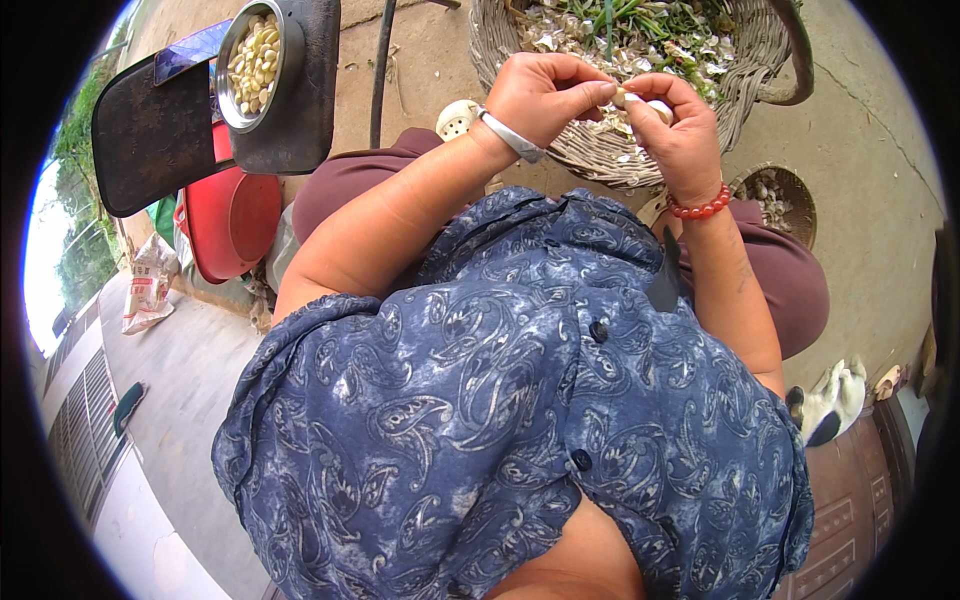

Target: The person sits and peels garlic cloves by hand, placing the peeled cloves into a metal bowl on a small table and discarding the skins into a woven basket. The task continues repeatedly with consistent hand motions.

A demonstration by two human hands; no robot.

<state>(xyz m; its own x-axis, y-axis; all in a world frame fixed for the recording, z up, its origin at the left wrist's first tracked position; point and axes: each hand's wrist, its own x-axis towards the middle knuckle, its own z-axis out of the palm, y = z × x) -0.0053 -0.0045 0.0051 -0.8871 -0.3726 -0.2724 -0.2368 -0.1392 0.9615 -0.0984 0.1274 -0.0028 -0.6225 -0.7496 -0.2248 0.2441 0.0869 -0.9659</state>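
Note:
Above a wicker basket (pixel 731 124), both hands meet at the fingertips. My left hand (pixel 546 94), with a silver bangle at the wrist, pinches one end of a small garlic clove (pixel 619 96) between thumb and forefinger. From the other side, my right hand (pixel 679 135) touches that clove with thumb and forefinger. A second pale clove (pixel 660 112) is tucked in my right fingers. Papery garlic skins (pixel 559 37) and green leafy stalks (pixel 645 30) fill the basket below. Peeled cloves (pixel 256 64) lie in a steel bowl (pixel 285 67) at the upper left.
The bowl rests on a black chair seat (pixel 313 112), with a phone (pixel 191 51) beside it. Beneath stands a red plastic basin (pixel 244 217). A small basket (pixel 802 202) holding garlic is by my right knee. A black-and-white cat (pixel 836 397) lies at the right.

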